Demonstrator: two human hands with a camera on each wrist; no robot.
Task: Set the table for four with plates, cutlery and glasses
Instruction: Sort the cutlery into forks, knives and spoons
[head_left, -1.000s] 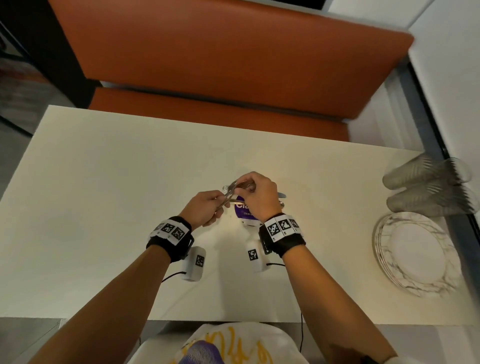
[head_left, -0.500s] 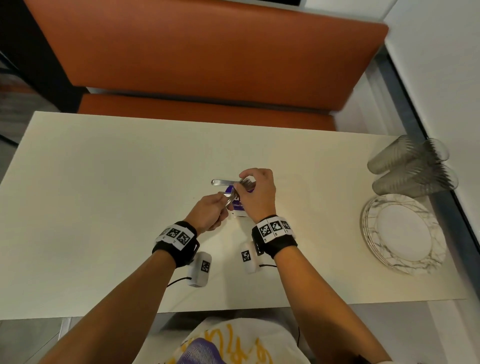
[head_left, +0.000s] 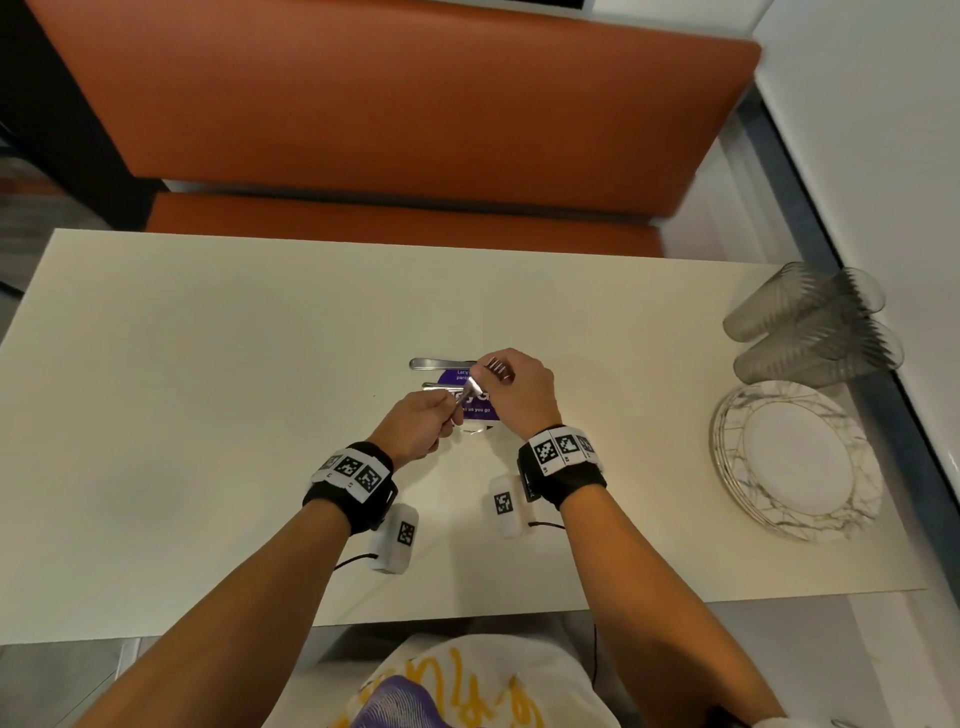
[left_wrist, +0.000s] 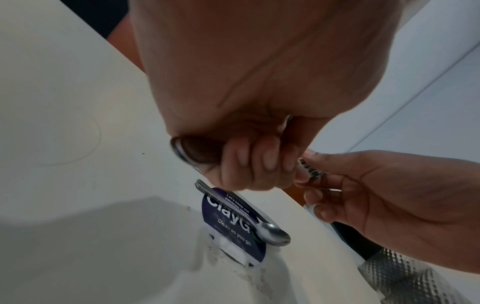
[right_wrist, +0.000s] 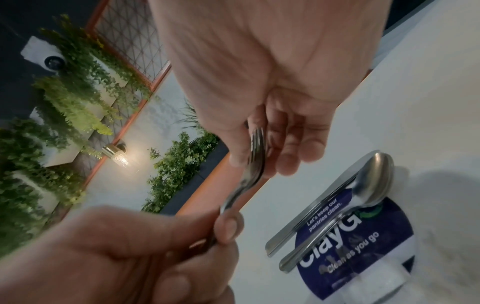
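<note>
A small bundle of metal forks (head_left: 475, 384) hangs just above the white table (head_left: 208, 389), held by both hands. My left hand (head_left: 447, 410) grips the handle ends (left_wrist: 182, 152) with curled fingers. My right hand (head_left: 493, 374) pinches the tines (right_wrist: 257, 150) between thumb and fingers. Under them, spoons (right_wrist: 374, 181) and knives (right_wrist: 311, 216) lie side by side on a round purple sticker (right_wrist: 376, 236); their handles (head_left: 441, 364) stick out to the left. Marbled plates (head_left: 795, 462) are stacked at the right edge. Behind the plates, ribbed glasses (head_left: 810, 327) lie on their sides.
An orange bench (head_left: 389, 104) runs along the table's far side. A white wall (head_left: 883, 156) borders the table on the right, close to the glasses and plates. The table's near edge (head_left: 467, 618) lies just in front of my body.
Both hands have lifted the forks off the cutlery pile and drawn them slightly toward me. The knife and spoon handles now show on the table.
</note>
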